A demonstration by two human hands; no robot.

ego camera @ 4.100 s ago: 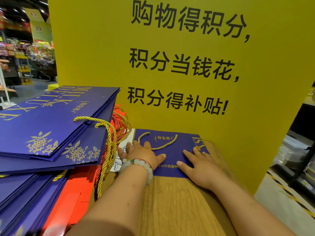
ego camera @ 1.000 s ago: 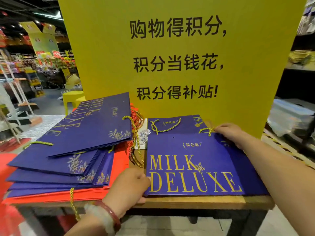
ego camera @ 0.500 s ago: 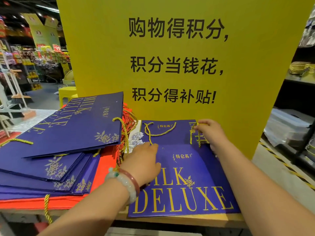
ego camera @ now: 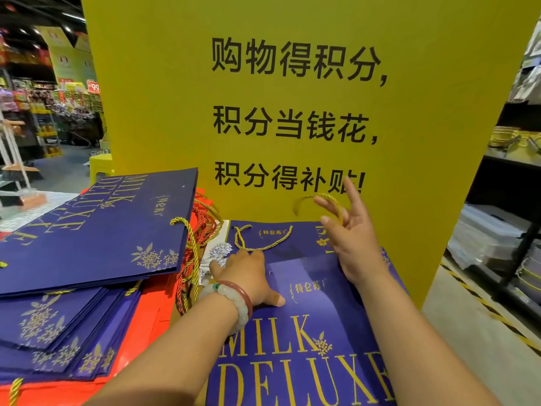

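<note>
A flat blue "MILK DELUXE" paper bag (ego camera: 307, 347) lies on top of another blue bag (ego camera: 278, 234) in front of me. My left hand (ego camera: 248, 276), with a bead bracelet at the wrist, presses flat on the top bag's upper left part. My right hand (ego camera: 351, 241) is raised over the bag's upper right corner with its fingers spread. A blurred gold rope handle (ego camera: 310, 197) arcs up around those fingers. The lower bag's own gold handle (ego camera: 263, 244) lies flat just beyond my left hand.
A tall slanting stack of blue bags (ego camera: 96, 230) fills the left, with red bags (ego camera: 140, 326) under it. A big yellow sign (ego camera: 175, 112) stands right behind the bags. Dark shelving with plastic boxes (ego camera: 497, 230) is on the right, shop aisles far left.
My right hand has risen from the bag's top edge, spreading its fingers and pulling the gold handle up. My left hand has slid a little further up the top bag.
</note>
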